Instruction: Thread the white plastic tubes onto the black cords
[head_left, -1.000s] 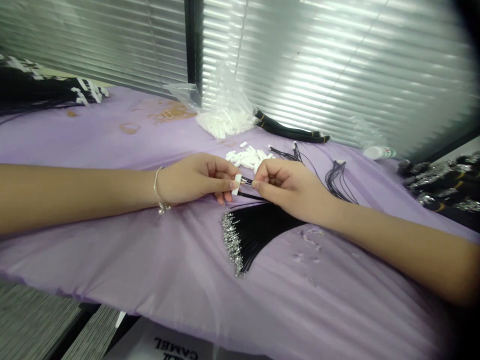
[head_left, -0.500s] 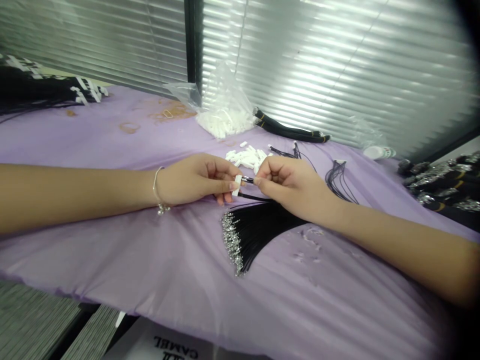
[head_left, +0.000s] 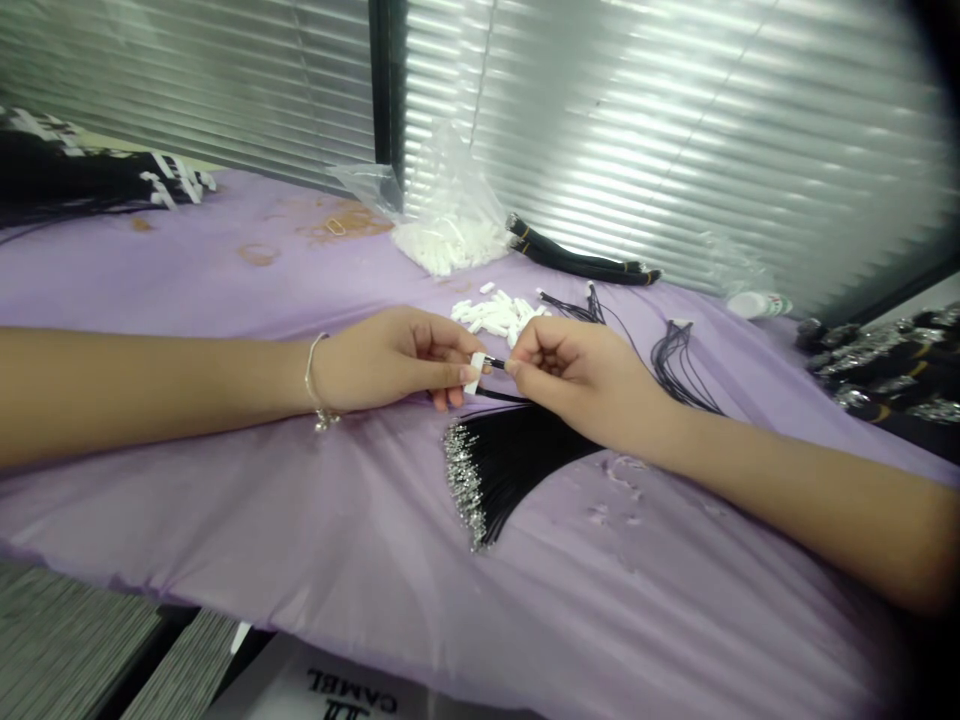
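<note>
Between thumb and fingers, my left hand (head_left: 405, 360) pinches a small white connector housing (head_left: 474, 374). My right hand (head_left: 574, 370) is closed on thin black wires (head_left: 495, 362), whose metal-tipped ends meet the housing's right side. How deep the tips sit in it I cannot tell. Another black wire runs from the housing's lower part toward the right, under my right hand. Just below lies a fanned bundle of black wires (head_left: 517, 460) with silver crimped ends. Behind the hands is a pile of loose white housings (head_left: 499, 315).
A clear bag of white housings (head_left: 450, 235) stands at the back, near rubber bands (head_left: 345, 222). Tied black wire bundles (head_left: 577, 258) lie by the blinds, and more bundles (head_left: 900, 370) are stacked at right. Wires with white connectors (head_left: 172, 180) lie far left on the purple cloth (head_left: 300, 560).
My right fingers have shifted very slightly left toward the housing, with the wires still pinched. My left hand keeps nearly the same place and grip.
</note>
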